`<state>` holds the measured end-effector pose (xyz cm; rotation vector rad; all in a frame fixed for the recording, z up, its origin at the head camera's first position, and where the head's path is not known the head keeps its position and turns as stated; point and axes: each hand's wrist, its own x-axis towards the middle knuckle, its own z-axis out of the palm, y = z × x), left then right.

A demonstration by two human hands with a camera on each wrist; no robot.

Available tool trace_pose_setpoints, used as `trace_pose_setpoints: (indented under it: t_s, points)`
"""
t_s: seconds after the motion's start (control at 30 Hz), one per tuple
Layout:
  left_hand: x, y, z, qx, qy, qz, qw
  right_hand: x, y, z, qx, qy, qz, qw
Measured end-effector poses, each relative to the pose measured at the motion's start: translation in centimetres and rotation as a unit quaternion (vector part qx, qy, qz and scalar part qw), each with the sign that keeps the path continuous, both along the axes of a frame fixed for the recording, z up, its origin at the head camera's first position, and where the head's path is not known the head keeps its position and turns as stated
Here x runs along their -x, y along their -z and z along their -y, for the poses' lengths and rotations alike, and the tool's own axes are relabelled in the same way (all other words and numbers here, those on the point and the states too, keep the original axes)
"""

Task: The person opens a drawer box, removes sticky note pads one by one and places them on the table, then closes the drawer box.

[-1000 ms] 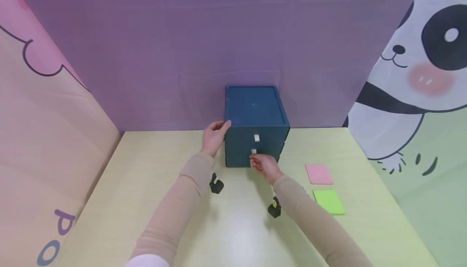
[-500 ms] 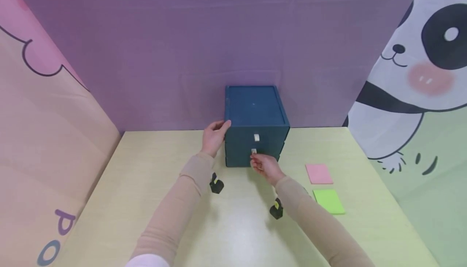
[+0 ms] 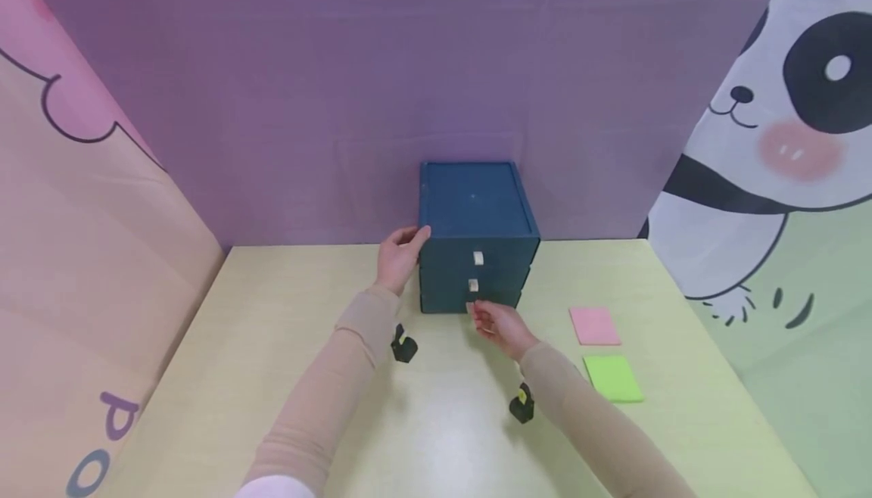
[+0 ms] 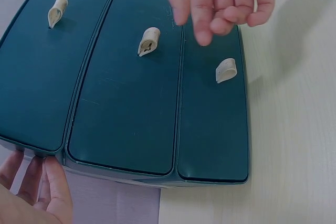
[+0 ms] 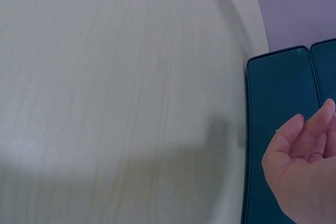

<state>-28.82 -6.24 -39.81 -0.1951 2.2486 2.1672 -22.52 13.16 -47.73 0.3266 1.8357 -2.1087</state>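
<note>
A dark blue three-drawer cabinet [image 3: 477, 203] stands against the back wall, its drawers closed. Each drawer front carries a pale loop tab: top tab [image 4: 58, 10], middle tab [image 4: 149, 41] and bottom tab [image 4: 226, 70]. With fingers fairly straight, my left hand [image 3: 398, 257] rests against the cabinet's left side near the upper front corner. My right hand [image 3: 502, 327] is in front of the bottom drawer, close to its tab. In the left wrist view, the right hand's fingers [image 4: 202, 17] are loosely bent, hold nothing and stand apart from that tab.
On the pale table [image 3: 286, 316], a pink sticky-note pad [image 3: 596, 325] and a green sticky-note pad [image 3: 613, 378] lie to the right. A purple wall hanging [image 3: 306, 104] is behind the cabinet. Black wrist-camera mounts [image 3: 521, 404] hang beside both forearms.
My right hand has moved down and slightly right, from the middle drawer's tab to near the bottom one, leaving the middle tab uncovered. My left hand keeps its place on the cabinet.
</note>
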Motion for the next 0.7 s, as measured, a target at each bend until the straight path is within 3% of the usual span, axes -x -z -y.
trace_pose_setpoints:
  t_s: [0.3,0.7]
  points:
    - [0.0,0.3,-0.1,0.003,-0.001,-0.002,1.0,-0.2,1.7,-0.2,-0.002,0.003,0.022,0.9997]
    - [0.3,0.4,-0.2,-0.001,-0.013,-0.005,0.9999,0.2,3.6,-0.6,0.014,0.016,0.023,0.9995]
